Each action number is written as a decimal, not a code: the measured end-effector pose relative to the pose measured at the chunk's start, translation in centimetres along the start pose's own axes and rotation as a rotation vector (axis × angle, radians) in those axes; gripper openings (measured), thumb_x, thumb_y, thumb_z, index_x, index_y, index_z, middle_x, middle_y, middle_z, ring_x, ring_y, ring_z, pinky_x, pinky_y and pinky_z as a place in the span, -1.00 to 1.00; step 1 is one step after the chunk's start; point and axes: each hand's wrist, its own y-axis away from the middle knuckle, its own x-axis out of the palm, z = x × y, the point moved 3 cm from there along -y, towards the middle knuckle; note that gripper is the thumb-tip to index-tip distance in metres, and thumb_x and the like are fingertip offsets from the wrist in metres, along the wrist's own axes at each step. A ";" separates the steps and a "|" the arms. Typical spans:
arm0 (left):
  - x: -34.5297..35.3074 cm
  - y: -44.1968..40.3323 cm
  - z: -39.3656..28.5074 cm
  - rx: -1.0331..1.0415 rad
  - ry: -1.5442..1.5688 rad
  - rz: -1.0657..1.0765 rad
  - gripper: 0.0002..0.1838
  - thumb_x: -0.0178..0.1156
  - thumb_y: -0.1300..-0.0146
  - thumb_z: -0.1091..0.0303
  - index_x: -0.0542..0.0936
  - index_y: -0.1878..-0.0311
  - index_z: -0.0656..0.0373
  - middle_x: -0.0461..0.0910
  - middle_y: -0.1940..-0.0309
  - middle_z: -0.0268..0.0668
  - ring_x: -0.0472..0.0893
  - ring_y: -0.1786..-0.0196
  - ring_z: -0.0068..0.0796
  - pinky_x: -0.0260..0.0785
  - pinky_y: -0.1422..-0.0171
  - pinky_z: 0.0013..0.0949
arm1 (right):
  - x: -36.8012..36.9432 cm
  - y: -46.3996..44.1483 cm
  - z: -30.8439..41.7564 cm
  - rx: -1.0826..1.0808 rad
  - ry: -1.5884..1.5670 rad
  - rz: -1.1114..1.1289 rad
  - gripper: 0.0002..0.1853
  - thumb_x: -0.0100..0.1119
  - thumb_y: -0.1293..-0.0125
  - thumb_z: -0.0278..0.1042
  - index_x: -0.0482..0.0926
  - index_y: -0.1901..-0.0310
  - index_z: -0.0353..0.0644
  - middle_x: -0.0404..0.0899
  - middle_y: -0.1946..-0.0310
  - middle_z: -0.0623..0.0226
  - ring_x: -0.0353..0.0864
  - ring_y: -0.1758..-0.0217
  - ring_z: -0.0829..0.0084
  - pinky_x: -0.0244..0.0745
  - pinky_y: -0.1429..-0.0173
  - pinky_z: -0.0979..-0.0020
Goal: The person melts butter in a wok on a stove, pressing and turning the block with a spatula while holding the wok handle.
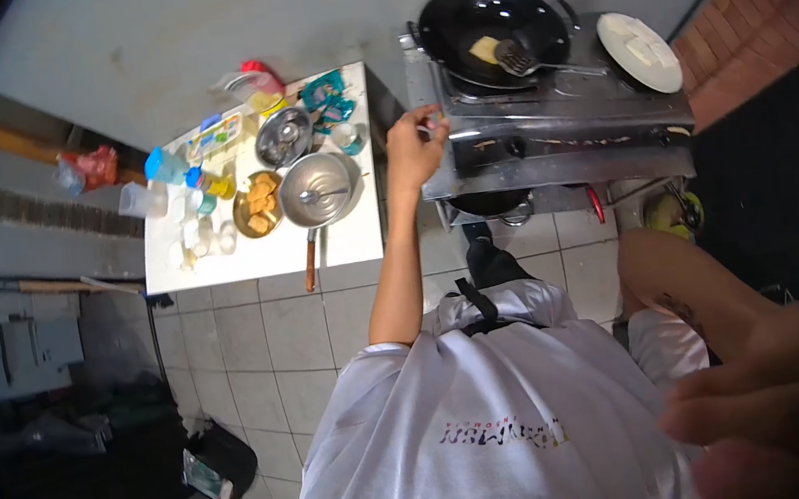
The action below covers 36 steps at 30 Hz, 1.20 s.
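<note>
My left hand is over the stove's left front corner, its fingers curled together around something too small to make out. Close to the camera at the lower right is my right hand, blurred, with fingers apart and nothing visible in them. A black wok sits on the stove. Inside it, a pale yellow piece of food lies beside the head of a slotted spatula, whose handle rests over the wok's rim. On the stove's right side, a white oval plate holds flat white pieces.
Left of the stove stands a white table with a saucepan, a bowl of browned food, a metal bowl, bottles, cups and teal packets. Below the stove top are another pan and a red handle.
</note>
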 end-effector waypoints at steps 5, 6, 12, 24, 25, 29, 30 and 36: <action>-0.8 -0.1 -1.0 -0.029 -0.045 0.004 -0.66 0.36 -0.14 0.29 0.69 0.04 0.24 0.62 0.41 -0.17 0.60 0.46 -0.38 0.47 0.26 -0.32 | -1.6 0.8 0.6 0.002 0.063 -0.023 -0.43 -0.06 -0.36 0.22 0.33 -0.20 -0.04 0.55 0.42 0.12 0.54 0.51 0.26 0.51 0.53 0.27; -0.8 -0.1 -0.8 -0.011 -0.041 -0.007 -0.66 0.37 -0.14 0.30 0.69 0.04 0.23 0.62 0.41 -0.18 0.59 0.46 -0.39 0.47 0.27 -0.33 | -1.5 0.8 0.6 0.020 0.052 -0.009 -0.43 -0.06 -0.36 0.22 0.32 -0.20 -0.05 0.55 0.42 0.12 0.54 0.51 0.26 0.51 0.53 0.27; -0.1 -0.3 -1.2 -0.008 -0.028 0.020 -0.65 0.38 -0.14 0.30 0.69 0.03 0.25 0.60 0.43 -0.24 0.52 0.51 -0.50 0.42 0.33 -0.37 | -0.3 1.0 0.1 0.091 0.007 0.061 -0.40 -0.08 -0.37 0.23 0.31 -0.21 -0.08 0.55 0.43 0.10 0.54 0.52 0.25 0.52 0.53 0.28; 0.7 0.3 -1.5 -0.059 -0.012 0.016 -0.66 0.39 -0.14 0.31 0.68 0.04 0.24 0.62 0.40 -0.21 0.61 0.45 -0.40 0.48 0.26 -0.35 | -2.9 1.9 1.4 0.037 0.083 0.007 -0.36 -0.11 -0.38 0.25 0.27 -0.23 -0.15 0.56 0.45 0.07 0.55 0.54 0.23 0.52 0.54 0.30; 0.7 0.4 -1.5 -0.058 -0.009 0.030 -0.66 0.39 -0.14 0.31 0.68 0.04 0.24 0.62 0.40 -0.21 0.61 0.45 -0.40 0.48 0.26 -0.35 | -2.9 2.0 1.3 0.049 0.079 0.016 -0.36 -0.12 -0.38 0.25 0.27 -0.23 -0.16 0.56 0.45 0.07 0.55 0.54 0.23 0.52 0.55 0.30; 1.2 0.3 -2.1 -0.064 -0.021 0.053 -0.67 0.38 -0.14 0.33 0.68 0.03 0.25 0.61 0.41 -0.24 0.56 0.49 -0.48 0.43 0.31 -0.38 | -2.1 2.3 0.3 0.105 0.023 0.059 -0.34 -0.13 -0.39 0.26 0.26 -0.23 -0.18 0.56 0.46 0.06 0.56 0.55 0.23 0.52 0.55 0.31; 1.1 0.2 -2.1 -0.082 -0.025 0.056 -0.67 0.37 -0.14 0.34 0.68 0.03 0.26 0.60 0.42 -0.25 0.53 0.51 -0.52 0.41 0.34 -0.39 | -2.0 2.3 0.2 0.108 0.020 0.064 -0.34 -0.13 -0.39 0.26 0.25 -0.23 -0.18 0.56 0.46 0.06 0.56 0.55 0.23 0.52 0.55 0.31; 1.7 0.1 -2.2 0.027 -0.033 0.026 -0.67 0.37 -0.14 0.35 0.68 0.03 0.28 0.59 0.43 -0.25 0.52 0.51 -0.53 0.40 0.34 -0.40 | -2.1 2.7 -0.1 0.109 -0.007 0.076 -0.32 -0.15 -0.39 0.27 0.24 -0.24 -0.22 0.57 0.47 0.04 0.56 0.56 0.22 0.53 0.56 0.32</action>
